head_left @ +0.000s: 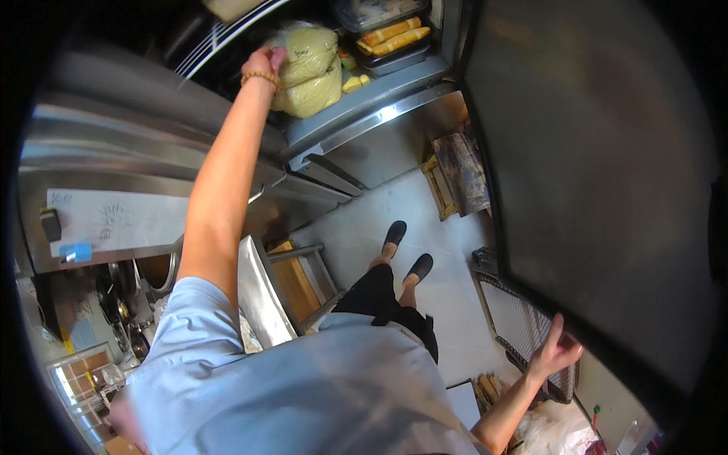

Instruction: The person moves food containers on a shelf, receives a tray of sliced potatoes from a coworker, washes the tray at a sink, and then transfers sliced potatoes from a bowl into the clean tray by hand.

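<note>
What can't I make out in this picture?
In the head view:
Left hand: its own back hides some fingertips at the yellowish bag; grip unclear.
Dark container: cut off by the top edge.
Door: far side lost in the dark rim.
White sheet: marks too small and blurred.

Head view: from the wearer's head, the left one of two fisheye cameras
Facing: steeply down and forward, over the blue shirt (303, 387) to the shoes (396, 231) and floor (356, 220)
Near: shirt, filling the lower middle; dark door (599, 174), large along the right
Farther: shelf (379, 92) at the top, shoes and floor mid-view
Span: very wide, upright, straight lines bending toward the border
</note>
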Demonstrator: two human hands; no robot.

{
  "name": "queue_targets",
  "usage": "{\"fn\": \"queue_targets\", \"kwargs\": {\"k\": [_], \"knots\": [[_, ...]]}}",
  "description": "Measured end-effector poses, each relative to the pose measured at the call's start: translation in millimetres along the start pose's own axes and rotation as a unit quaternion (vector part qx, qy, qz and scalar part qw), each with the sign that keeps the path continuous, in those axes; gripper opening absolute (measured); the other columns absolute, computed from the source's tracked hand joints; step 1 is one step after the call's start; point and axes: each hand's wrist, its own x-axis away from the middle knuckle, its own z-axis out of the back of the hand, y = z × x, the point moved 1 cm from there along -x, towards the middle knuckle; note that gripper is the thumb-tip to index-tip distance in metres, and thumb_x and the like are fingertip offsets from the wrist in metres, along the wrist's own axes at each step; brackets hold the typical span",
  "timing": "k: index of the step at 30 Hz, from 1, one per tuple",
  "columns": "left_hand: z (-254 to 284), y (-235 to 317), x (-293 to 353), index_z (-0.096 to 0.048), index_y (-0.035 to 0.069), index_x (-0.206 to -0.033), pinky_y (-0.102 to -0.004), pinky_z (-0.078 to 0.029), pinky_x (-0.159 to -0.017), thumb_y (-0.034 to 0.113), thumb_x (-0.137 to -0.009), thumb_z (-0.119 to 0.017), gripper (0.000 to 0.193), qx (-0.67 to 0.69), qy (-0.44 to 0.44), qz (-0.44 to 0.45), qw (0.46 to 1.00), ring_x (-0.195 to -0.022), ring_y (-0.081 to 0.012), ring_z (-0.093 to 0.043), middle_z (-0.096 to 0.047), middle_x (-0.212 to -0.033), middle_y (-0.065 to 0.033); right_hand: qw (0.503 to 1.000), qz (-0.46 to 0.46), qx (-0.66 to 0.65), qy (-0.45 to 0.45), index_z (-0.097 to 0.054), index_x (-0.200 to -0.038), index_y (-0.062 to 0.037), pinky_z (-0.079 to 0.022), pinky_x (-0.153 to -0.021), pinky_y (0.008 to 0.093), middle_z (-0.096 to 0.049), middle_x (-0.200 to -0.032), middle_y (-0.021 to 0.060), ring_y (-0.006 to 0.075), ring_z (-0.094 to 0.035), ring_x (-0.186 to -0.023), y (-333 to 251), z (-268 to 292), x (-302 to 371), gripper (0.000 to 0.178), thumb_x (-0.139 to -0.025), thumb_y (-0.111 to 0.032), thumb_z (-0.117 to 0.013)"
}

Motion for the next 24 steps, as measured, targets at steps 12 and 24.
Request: {"fn": "queue_targets", "kwargs": {"k": [12,24], "knots": [[-81.0,13.4,-43.5,-0.059,0.006,-0.115,-0.0393,-0.054,-0.083,0.027,-0.097,-0.045,0.031,0.207,-0.016,-0.111,0.972,-0.095,-0.0243,-0.062,-0.062,-0.113,-0.0120,0.983,-0.075,0.159,0.045,-0.064,-0.092,0.0083,-0.049,-0.065,0.0364,-0.066,-0.084,0.0128,0.0192,-0.056,-0.071,-52.7,-24.3,-14.4,0.024,-0.083,-0.012,-0.073],[-174.3,158.7,106.7,-0.058,-0.002,-0.100,-0.0378,-0.051,-0.085,0.009,-0.087,-0.056,0.017,0.064,-0.366,-0.214,0.903,-0.091,-0.0237,-0.063,-0.064,-0.091,-0.0122,0.977,-0.066,0.171,0.109,-0.052,-0.115,0.0122,-0.044,-0.089,0.0372,-0.059,-0.113,0.0201,0.0250,-0.056,-0.099,-14.7,-25.5,13.2,0.038,-0.088,-0.012,-0.066]]}}
